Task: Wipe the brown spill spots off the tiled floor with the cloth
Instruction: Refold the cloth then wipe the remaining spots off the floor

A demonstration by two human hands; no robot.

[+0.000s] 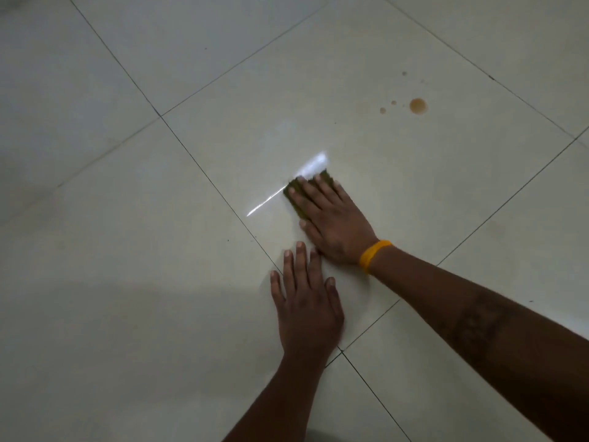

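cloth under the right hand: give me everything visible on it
The cloth is a small olive-green pad, coarse or ribbed in texture, lying flat on the pale tiled floor. Most of it is hidden under the right hand, whose straight fingers press down on it; only its left and far edges show. A bright glare streak lies on the tile just beyond it. It sits well short of the brown spill spots, not touching them. The left hand does not touch it.

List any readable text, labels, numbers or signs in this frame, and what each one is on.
None readable.
Orange wristband on the right wrist: no print visible.
Dark marking on the right forearm: too blurred to read.
Green cloth and tiled floor: no text.
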